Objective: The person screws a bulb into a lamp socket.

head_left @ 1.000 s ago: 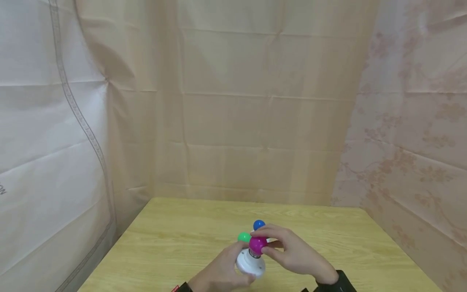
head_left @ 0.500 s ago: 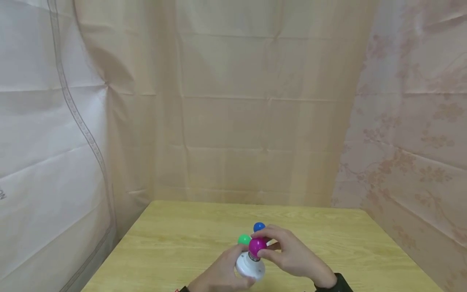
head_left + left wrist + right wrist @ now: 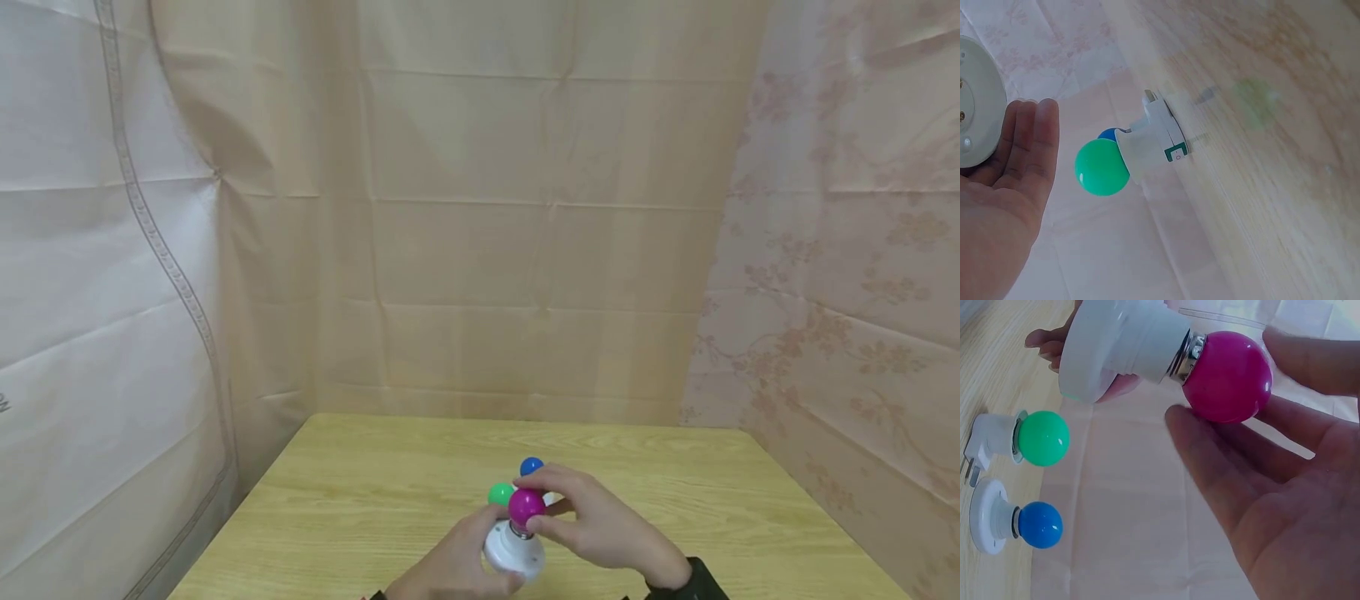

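My left hand (image 3: pixel 461 558) holds a white round lamp holder (image 3: pixel 514 553) above the table, its underside with brass-coloured contacts showing in the left wrist view. A magenta light bulb (image 3: pixel 1229 375) stands in the holder's mouth, part of its metal screw cap still visible. My right hand (image 3: pixel 600 521) pinches this bulb between thumb and fingers. Beyond the hands, a green bulb (image 3: pixel 1043 439) sits in a white plug-in socket (image 3: pixel 1154 137) with metal pins. Beside it, a blue bulb (image 3: pixel 1041 525) is fitted in another round white holder (image 3: pixel 985 515).
The wood-grain table (image 3: pixel 360 475) extends to both sides of the hands and behind them. Beige cloth (image 3: pixel 480 250) hangs along the back, white cloth (image 3: pixel 97 333) on the left and flower-patterned cloth (image 3: pixel 840 292) on the right.
The right thumb and fingers have shifted slightly left and down around the magenta bulb, which also sits a little further left. The left hand keeps its hold; the green and blue bulbs stay put.
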`<action>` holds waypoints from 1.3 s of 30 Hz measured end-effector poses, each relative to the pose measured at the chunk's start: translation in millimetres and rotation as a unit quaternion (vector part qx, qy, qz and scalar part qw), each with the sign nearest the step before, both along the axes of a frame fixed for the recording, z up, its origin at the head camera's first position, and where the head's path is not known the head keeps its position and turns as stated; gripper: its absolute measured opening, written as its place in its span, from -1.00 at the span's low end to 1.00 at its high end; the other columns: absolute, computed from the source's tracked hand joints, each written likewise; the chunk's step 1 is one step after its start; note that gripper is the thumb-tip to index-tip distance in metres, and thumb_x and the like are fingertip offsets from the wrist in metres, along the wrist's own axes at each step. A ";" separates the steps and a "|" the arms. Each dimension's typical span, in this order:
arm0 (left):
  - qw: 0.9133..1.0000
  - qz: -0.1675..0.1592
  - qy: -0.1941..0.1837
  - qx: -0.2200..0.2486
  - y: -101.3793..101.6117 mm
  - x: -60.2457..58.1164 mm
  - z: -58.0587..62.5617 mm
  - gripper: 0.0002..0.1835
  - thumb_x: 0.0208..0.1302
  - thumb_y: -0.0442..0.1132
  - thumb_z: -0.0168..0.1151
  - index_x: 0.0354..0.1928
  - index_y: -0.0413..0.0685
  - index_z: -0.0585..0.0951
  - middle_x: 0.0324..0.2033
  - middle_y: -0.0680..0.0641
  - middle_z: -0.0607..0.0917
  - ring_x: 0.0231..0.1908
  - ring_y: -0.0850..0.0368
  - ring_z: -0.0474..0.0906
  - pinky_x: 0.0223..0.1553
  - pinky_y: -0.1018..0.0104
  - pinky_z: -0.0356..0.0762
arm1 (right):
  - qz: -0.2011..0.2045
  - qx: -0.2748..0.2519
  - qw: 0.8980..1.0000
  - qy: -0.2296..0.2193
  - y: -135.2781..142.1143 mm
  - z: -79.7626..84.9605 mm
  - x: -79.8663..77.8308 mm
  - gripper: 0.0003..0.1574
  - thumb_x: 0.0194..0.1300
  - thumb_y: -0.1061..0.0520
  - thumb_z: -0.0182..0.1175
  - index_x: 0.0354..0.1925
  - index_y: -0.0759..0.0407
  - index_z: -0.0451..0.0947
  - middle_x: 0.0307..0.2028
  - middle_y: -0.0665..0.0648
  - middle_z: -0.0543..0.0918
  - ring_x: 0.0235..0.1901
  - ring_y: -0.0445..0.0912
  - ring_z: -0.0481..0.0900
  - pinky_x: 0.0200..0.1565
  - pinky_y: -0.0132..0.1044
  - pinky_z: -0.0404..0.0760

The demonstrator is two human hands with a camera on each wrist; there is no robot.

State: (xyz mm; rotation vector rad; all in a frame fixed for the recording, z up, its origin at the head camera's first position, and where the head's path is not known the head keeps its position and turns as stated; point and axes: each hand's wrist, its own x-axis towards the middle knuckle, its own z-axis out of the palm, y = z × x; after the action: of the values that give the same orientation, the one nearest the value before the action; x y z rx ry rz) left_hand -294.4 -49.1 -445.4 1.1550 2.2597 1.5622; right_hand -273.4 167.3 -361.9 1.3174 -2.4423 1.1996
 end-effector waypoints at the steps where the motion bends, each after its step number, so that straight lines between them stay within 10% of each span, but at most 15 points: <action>1: 1.000 0.000 0.004 -0.001 0.0 0.0 0.2 -0.33 -0.01 -0.06 0.30 0.18 0.30 0.28 -0.15 0.08 0.55 -0.23 0.15 0.49 -0.22 0.25 0.48 | 0.006 -0.002 1.000 -0.004 0.6 0.5 -0.1 -0.54 0.28 0.02 0.11 0.14 0.00 0.35 0.00 0.05 0.49 -0.07 -0.09 0.47 -0.18 -0.26 0.54; 15: 1.000 0.001 -0.002 -0.008 -0.5 -0.4 2.0 -0.36 0.01 -0.01 0.28 0.17 0.28 0.27 -0.12 0.09 0.53 -0.21 0.16 0.48 -0.24 0.26 0.48 | 0.020 -0.003 1.000 0.019 2.4 -1.1 -3.5 -0.63 0.28 0.10 0.11 0.07 -0.03 0.41 -0.10 0.00 0.51 -0.12 -0.11 0.47 -0.24 -0.27 0.57; 29: 1.000 -0.005 0.016 -0.001 -0.5 -0.7 2.1 -0.37 0.03 -0.01 0.27 0.18 0.28 0.27 -0.12 0.09 0.52 -0.20 0.16 0.48 -0.23 0.26 0.48 | -0.052 0.011 0.999 0.009 -11.1 23.3 20.5 -0.65 0.21 0.08 0.19 -0.01 0.00 0.45 -0.23 0.03 0.51 -0.26 -0.11 0.47 -0.28 -0.25 0.55; 39: 0.999 -0.007 0.042 0.002 -1.0 -0.7 -1.8 -0.33 0.00 -0.04 0.30 0.19 0.28 0.26 -0.17 0.09 0.54 -0.25 0.19 0.49 -0.27 0.28 0.50 | -0.003 0.015 0.999 0.042 -1.5 -0.2 2.9 -0.63 0.26 0.08 0.14 0.06 -0.06 0.44 0.02 0.05 0.44 -0.09 -0.10 0.47 -0.19 -0.25 0.55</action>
State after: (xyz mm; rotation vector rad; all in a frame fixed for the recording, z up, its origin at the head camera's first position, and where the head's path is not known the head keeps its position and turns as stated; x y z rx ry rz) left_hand -295.1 -50.2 -447.1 1.2580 2.2967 1.5422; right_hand -270.5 165.9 -362.1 1.3379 -2.4134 1.0862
